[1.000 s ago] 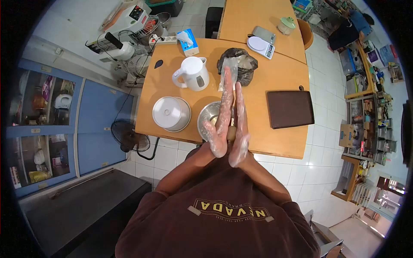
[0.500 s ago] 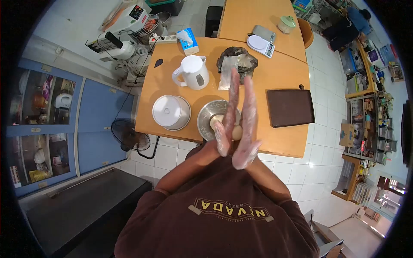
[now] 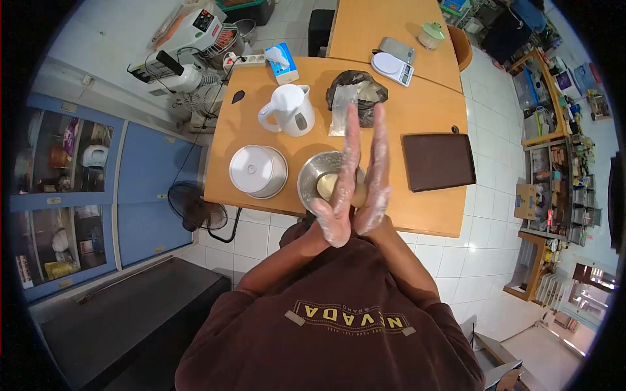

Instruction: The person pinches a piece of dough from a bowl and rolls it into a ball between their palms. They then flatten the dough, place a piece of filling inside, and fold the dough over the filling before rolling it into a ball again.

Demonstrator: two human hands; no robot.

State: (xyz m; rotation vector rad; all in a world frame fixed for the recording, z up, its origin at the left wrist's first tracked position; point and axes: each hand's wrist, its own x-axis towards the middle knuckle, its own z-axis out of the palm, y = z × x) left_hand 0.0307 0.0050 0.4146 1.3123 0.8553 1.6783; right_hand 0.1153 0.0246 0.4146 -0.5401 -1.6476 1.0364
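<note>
My left hand [image 3: 343, 189] and my right hand [image 3: 376, 182] face each other palm to palm, fingers straight and pointing away from me. Between the palms they hold a small pale dough ball [image 3: 358, 195]. A whitish, shiny coating covers both hands up to the wrists. Below and left of them, a steel bowl [image 3: 310, 171] stands near the table's front edge, its right side hidden behind my left hand. Inside it lies a larger lump of dough [image 3: 326, 186].
A white lidded tub [image 3: 253, 168] stands left of the bowl, with a white electric kettle [image 3: 295, 114] behind. A black plastic bag [image 3: 373, 94], a kitchen scale [image 3: 392, 67] and a tissue box [image 3: 283, 68] sit farther back. A dark baking tray [image 3: 439, 163] lies to the right.
My palms have shifted against each other: the left hand has come back toward me and the right has slid forward. The dough ball stays between them.
</note>
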